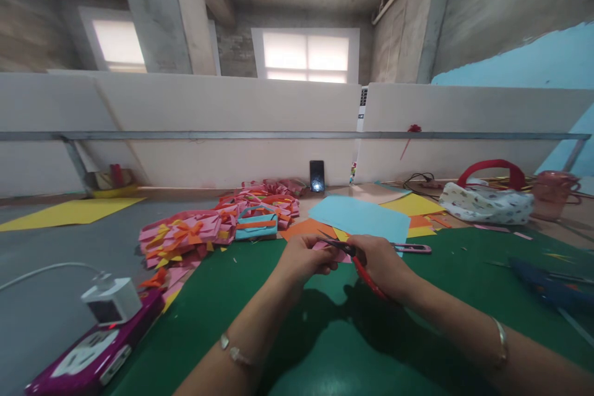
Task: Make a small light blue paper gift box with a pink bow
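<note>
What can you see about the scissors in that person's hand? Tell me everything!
The scissors have red handles, which look like plastic, and dark blades that look like metal. The right hand wraps round the handles, hiding most of them. The blades point left, toward the left hand, and meet a small pink paper pinched there. They are held in the air above the green mat. How far the blades are open is too small to tell.
</note>
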Demonstrator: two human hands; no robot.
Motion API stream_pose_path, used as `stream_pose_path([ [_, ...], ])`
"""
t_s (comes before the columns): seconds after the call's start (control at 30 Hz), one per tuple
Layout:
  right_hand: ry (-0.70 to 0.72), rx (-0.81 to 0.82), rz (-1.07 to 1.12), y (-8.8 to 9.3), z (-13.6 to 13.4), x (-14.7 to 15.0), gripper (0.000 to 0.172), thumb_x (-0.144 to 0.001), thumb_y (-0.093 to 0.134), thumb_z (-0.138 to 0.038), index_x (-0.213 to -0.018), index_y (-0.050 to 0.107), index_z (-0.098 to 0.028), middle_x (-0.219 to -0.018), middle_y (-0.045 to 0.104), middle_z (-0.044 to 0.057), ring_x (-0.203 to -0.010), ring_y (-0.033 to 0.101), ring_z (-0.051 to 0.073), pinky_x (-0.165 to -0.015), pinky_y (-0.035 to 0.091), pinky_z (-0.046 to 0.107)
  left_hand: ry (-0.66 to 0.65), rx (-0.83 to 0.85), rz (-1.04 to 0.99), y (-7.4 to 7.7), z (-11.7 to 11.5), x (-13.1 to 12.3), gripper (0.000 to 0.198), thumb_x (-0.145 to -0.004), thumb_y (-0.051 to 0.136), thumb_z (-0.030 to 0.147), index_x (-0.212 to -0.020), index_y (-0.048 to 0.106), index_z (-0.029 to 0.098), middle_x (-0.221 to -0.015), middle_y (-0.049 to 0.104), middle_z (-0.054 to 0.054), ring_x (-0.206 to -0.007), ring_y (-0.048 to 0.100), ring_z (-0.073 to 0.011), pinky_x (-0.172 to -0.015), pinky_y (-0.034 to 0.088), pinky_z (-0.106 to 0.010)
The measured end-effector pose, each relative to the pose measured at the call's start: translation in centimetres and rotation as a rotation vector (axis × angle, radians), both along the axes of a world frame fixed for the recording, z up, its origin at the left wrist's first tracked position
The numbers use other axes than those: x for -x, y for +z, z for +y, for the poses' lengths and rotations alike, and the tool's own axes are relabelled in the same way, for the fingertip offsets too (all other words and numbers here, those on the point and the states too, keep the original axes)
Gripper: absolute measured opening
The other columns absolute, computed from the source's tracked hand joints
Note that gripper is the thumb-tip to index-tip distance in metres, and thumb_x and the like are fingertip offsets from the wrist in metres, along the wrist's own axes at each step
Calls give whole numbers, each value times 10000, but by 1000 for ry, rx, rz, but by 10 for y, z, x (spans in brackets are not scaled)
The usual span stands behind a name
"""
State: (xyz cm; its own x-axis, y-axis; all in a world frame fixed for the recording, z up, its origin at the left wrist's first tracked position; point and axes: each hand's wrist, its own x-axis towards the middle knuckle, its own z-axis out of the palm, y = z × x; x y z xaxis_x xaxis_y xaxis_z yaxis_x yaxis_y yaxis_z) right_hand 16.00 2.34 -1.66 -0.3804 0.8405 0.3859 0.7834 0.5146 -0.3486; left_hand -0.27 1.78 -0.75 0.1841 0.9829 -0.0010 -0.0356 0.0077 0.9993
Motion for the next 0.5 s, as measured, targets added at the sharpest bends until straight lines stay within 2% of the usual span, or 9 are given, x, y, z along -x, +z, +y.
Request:
stream_pose_path([
  [0.17, -1, 2, -23, 3, -1, 0, 155, -676, 431, -68, -675, 549, -168, -585, 502, -8, -544, 385, 116, -497, 241, 215, 5, -4, 16, 1, -1, 0, 126, -558, 671, 176, -676, 673, 133, -569, 626, -31, -492, 537, -92, -444, 355, -184],
  [0.27, 65, 53, -15, 6, -1, -3, 176, -669, 468, -90, -781, 580, -168, -655, 550, 3, -575, 425, 121, -512, 274, 214, 27, 4, 28, 2, -3, 1, 121, -583, 665, 201, -682, 665, 130, -596, 624, -36, -522, 536, -92, -467, 358, -183],
  [0.37, 167, 159, 37, 11, 0, -11, 251, -661, 491, -93, -876, 596, -172, -735, 592, 12, -622, 476, 129, -542, 321, 214, 85, 31, -37, 2, -2, 4, 181, -598, 675, 245, -735, 670, 127, -639, 611, -36, -543, 505, -77, -462, 327, -168],
  [0.5, 213, 374, 87, 24, 3, -25, 243, -642, 560, -135, -878, 615, -157, -678, 578, -13, -596, 488, 125, -530, 352, 220, 211, 117, -196, 0, 3, 8, 320, -543, 732, 321, -809, 672, 153, -661, 569, 1, -498, 406, -39, -443, 276, -150],
])
